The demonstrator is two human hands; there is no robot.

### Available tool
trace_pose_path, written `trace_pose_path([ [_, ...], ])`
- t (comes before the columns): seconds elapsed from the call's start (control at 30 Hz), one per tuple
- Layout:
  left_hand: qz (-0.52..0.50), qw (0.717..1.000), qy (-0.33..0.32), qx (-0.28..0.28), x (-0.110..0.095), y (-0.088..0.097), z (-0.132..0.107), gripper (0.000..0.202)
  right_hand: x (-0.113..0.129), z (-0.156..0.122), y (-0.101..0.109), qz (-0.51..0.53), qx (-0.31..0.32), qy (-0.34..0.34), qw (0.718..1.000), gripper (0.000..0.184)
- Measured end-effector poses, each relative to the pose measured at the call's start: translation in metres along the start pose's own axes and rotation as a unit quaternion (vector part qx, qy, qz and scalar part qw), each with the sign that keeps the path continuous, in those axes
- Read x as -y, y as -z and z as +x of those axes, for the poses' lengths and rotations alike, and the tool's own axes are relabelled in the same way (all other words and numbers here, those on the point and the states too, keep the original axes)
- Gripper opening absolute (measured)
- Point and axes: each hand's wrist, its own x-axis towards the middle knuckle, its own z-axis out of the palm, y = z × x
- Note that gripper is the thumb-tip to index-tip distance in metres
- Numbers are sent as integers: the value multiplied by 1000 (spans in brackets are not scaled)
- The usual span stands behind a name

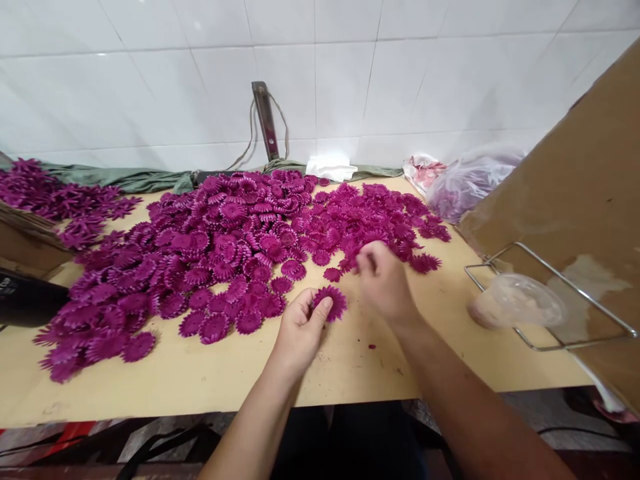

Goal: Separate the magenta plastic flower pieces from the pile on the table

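Note:
My left hand [303,325] pinches a purple artificial flower head [336,303] between thumb and fingers, above the front part of the table. To its right, my right hand [383,277] is at the near edge of a heap of flat purple petal pieces [370,213]. Its fingers are curled together and slightly blurred; whatever lies between them cannot be made out. A larger heap of purple flower heads with pale-edged petals [233,213] spreads to the left of both hands. One small loose petal piece [332,274] lies between the hands and the heaps.
More spiky purple pieces [75,200] lie far left, near a cardboard box [27,237] and a black object [30,300]. At right stand a large cardboard sheet [565,180], a wire frame [595,307] with a clear plastic tub [520,301], and a plastic bag [473,180]. A tiled wall [345,80] closes the back.

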Motion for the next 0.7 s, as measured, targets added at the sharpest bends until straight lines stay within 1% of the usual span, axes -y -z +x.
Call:
trace_pose_path([
  [0.03, -1, 1000, 5, -7, -1, 1, -1, 24, -7, 10, 5, -7, -56, -22, 998, 11],
  [0.07, -3, 1000, 12, -15, -2, 2, -2, 25, -14, 21, 11, -16, -97, -39, 994, 9],
  [0.1, -7, 1000, 20, -20, -3, 2, -3, 24, -20, 31, 17, -32, -137, -39, 989, 7],
  [0.13, -14, 999, 28, -24, -5, 2, -3, 23, -25, 40, 22, -55, -157, -23, 986, 6],
  [0.2, -34, 998, 41, -28, -7, 0, -1, 18, -27, 48, 30, -104, -184, 19, 977, 17],
  [0.27, -50, 997, 52, -24, -7, -4, 2, 18, -18, 40, 31, -138, -181, 72, 971, 25],
  [0.3, -55, 997, 57, -23, -7, -5, 3, 19, -11, 30, 29, -143, -161, 98, 972, 22],
  [0.33, -58, 996, 61, -23, -6, -6, 4, 19, -2, 19, 26, -137, -128, 121, 975, 15],
  [0.37, -58, 996, 63, -25, -4, -7, 5, 21, 6, 6, 21, -121, -71, 137, 981, 4],
  [0.4, -57, 996, 61, -29, -2, -7, 6, 23, 14, -6, 16, -96, 10, 144, 985, 4],
  [0.43, -55, 996, 56, -34, 0, -7, 7, 26, 20, -17, 11, -77, 76, 143, 984, 5],
  [0.5, -47, 997, 45, -45, 4, -6, 8, 31, 28, -33, 2, -69, 127, 133, 981, 3],
  [0.53, -41, 997, 43, -49, 6, -5, 8, 33, 30, -37, -1, -62, 141, 119, 981, 3],
  [0.63, -29, 997, 46, -53, 8, -5, 8, 40, 29, -38, -3, -17, 190, 66, 979, 3],
  [0.7, -33, 997, 44, -48, 7, -5, 8, 43, 26, -35, -3, -3, 211, 44, 976, 6],
])
